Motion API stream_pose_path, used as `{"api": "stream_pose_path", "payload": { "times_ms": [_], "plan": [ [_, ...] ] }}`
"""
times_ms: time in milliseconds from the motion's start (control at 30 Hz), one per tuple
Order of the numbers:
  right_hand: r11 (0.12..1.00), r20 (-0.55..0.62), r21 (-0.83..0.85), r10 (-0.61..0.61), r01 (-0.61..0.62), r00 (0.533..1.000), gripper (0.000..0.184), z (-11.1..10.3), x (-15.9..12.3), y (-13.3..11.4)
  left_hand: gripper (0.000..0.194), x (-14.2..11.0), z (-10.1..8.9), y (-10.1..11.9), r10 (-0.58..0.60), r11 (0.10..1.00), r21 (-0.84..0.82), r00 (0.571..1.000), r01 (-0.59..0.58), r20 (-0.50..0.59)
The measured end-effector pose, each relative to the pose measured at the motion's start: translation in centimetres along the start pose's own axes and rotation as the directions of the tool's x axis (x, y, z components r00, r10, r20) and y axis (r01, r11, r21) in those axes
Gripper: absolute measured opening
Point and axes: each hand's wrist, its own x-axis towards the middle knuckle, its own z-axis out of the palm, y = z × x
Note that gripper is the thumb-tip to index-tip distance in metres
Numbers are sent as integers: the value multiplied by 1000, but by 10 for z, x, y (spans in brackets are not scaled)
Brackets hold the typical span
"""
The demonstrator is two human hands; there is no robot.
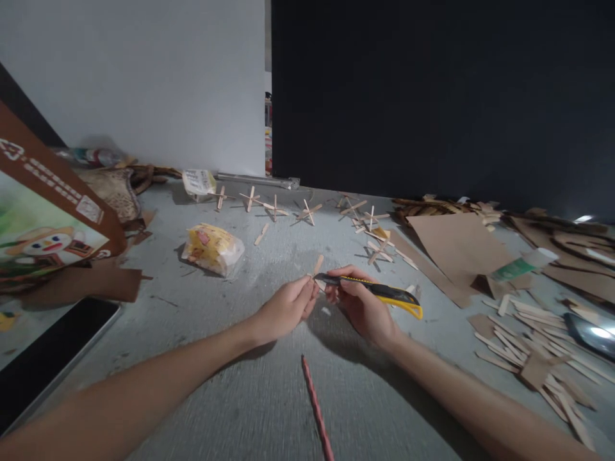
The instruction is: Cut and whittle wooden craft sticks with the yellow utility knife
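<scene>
In the middle of the table my right hand (pixel 362 307) is closed round a yellow and black utility knife (pixel 394 296), its tip pointing left. My left hand (pixel 287 302) is closed in a pinch on a small wooden craft stick (pixel 318 264), which sticks up between the two hands. The knife's tip meets the stick at my left fingertips; whether it cuts in cannot be made out. A small pale scrap (pixel 325 311) lies just below. Nearer to me lies a red twisted pencil-like rod (pixel 314 403).
Several crossed-stick pieces (pixel 307 211) stand in an arc behind my hands. A yellow snack packet (pixel 214 248) lies left, beyond a phone (pixel 57 358) and a brown printed bag (pixel 52 211). Loose sticks (pixel 509 339), cardboard (pixel 454 246) and a green-white glue stick (pixel 526 264) lie right.
</scene>
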Motion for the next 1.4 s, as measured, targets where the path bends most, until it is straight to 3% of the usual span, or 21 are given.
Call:
{"api": "stream_pose_path", "payload": {
  "times_ms": [233, 367, 467, 533, 633, 733, 833, 967, 1167, 1400],
  "plan": [
    [999, -20, -38, -13, 13, 1000, 22, 1, -2, -2, 49, -1, 1, 3, -21, 1000, -11, 1000, 21, -21],
    [1000, 25, -5, 16, -16, 1000, 20, -2, 2, -2, 48, -1, 0, 2, -26, 999, -43, 1000, 27, 9],
    [993, 26, -78, -82, 84, 996, 25, -7, 5, -4, 48, -1, 0, 0, -25, 999, -41, 1000, 26, 16],
    [935, -3, -240, -269, 261, 963, 33, -11, 3, -6, 49, -1, 0, 0, -9, 1000, -25, 1000, 9, 8],
    [722, 41, -538, -492, 434, 870, 26, -14, -1, -8, 47, -3, 2, 0, 23, 999, 31, 999, -22, -26],
    [535, 115, -696, -575, 479, 810, 11, -10, -4, -4, 37, -5, 5, 0, 50, 989, 144, 998, -43, -40],
    [439, 199, -747, -570, 500, 798, 9, -4, -4, 0, 26, -5, 6, -1, 66, 964, 258, 997, -57, -26],
    [387, 269, -765, -534, 515, 801, 11, -1, -3, 1, 23, -5, 6, -5, 69, 924, 377, 998, -60, -11],
    [344, 274, -802, -514, 488, 813, 12, -3, -2, 1, 26, -5, 6, -7, 69, 885, 461, 998, -61, 0],
    [351, 280, -782, -540, 514, 794, 11, -1, -3, 0, 35, -5, 6, -4, 13, 823, 567, 999, -30, 35]
  ]
}}
